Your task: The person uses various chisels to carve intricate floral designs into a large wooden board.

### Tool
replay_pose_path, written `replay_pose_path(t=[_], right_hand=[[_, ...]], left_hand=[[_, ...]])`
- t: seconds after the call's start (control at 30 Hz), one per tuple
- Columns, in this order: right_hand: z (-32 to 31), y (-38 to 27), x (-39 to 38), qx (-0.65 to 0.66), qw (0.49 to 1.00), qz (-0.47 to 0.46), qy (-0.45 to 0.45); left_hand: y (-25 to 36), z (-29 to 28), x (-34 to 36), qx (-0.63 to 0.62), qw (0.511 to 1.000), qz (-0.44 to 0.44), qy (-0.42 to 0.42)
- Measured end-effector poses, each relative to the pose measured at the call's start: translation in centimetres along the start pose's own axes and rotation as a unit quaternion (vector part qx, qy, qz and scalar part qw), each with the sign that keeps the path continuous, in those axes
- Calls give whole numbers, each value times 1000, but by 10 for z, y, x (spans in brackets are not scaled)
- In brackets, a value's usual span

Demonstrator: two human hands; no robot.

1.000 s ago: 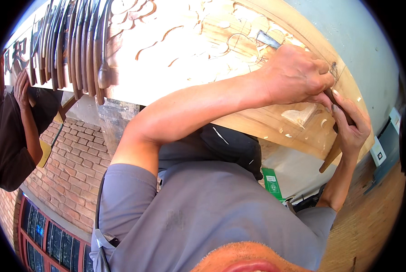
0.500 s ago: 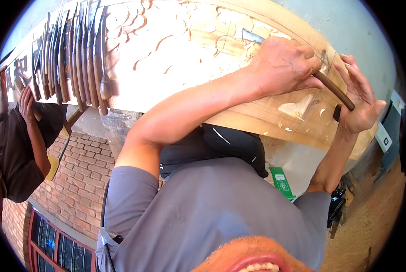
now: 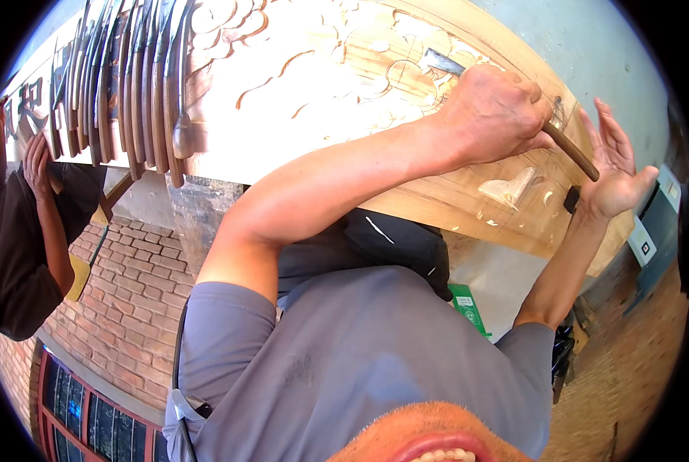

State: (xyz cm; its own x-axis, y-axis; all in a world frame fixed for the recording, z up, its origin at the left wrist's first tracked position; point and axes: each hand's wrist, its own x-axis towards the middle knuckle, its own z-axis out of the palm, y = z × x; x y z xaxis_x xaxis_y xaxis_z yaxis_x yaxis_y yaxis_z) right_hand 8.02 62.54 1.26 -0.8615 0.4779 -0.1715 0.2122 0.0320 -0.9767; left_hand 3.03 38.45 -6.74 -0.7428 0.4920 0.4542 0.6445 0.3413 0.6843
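Note:
My left hand [image 3: 498, 108] is wrapped round a wood chisel, its steel blade [image 3: 441, 63] pointing far left over the carved panel [image 3: 429, 185]. The brown wooden handle [image 3: 571, 150] sticks out of the fist on the right. Beside the handle's butt end is my right hand [image 3: 615, 169], open, palm toward it and fingers spread; whether they touch I cannot tell. Shallow scrolling curves are cut into the pale wood, and pencil lines show near the blade. My left hand hides the middle of the chisel.
Several carving chisels [image 3: 153, 100] lie in a row on the panel's left part. A pale wood chip [image 3: 508, 189] and shavings lie near my right forearm. At the far left, another person's hand [image 3: 36, 165] rests at the panel's edge. A green box [image 3: 468, 306] stands below.
The whole view has shifted slightly. My right palm has drawn a little away from the handle's butt end. The left-hand grip on the chisel looks the same.

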Motion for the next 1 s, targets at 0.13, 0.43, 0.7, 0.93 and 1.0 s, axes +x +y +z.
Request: replay_pose_path(t=[0.13,0.43,0.7,0.93,1.0], right_hand=[[9,0,-12,6,1000,-23,-10],[-14,3,-37,-63,988,-86,-108],[-16,-3,-17,-82,983,-45,-160],[-10,-4,0,-60,987,-12,-147],[-8,2,12,-46,989,1,-140]], left_hand=[[2,-7,-4,31,998,48,33],[-1,3,-2,-5,994,98,39],[-4,3,3,-24,997,63,38],[-9,6,3,-11,997,64,40],[-6,11,3,-12,998,46,47]])
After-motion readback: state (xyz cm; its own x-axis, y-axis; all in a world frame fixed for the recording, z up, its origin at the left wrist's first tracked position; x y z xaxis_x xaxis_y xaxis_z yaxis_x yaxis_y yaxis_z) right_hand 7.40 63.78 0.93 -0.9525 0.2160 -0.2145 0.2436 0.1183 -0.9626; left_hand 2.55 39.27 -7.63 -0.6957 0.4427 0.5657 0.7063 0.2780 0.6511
